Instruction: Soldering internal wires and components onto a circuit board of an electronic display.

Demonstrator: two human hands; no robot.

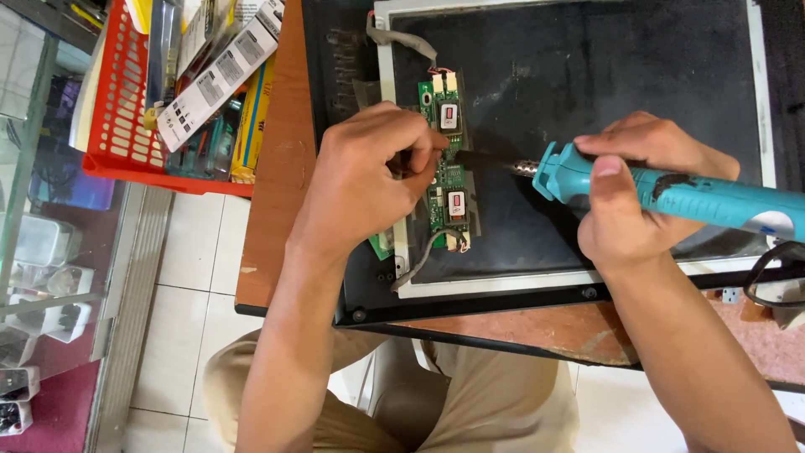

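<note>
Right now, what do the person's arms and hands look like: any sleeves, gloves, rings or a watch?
Both forearms are bare as far as the head view shows, with no sleeves in sight. The left hand and the right hand wear no gloves, and no rings, watch or wristband show. The fingernails look short. Below the arms, tan trousers cover the lap.

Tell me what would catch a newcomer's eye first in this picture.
The teal soldering iron stands out first, gripped in the right hand at right of centre, its dark tip pointing left. It reaches a narrow green circuit board on a dark opened panel, where the left hand pinches at the board's edge. At upper left, a red basket of packaged items sits on the wooden table.
</note>
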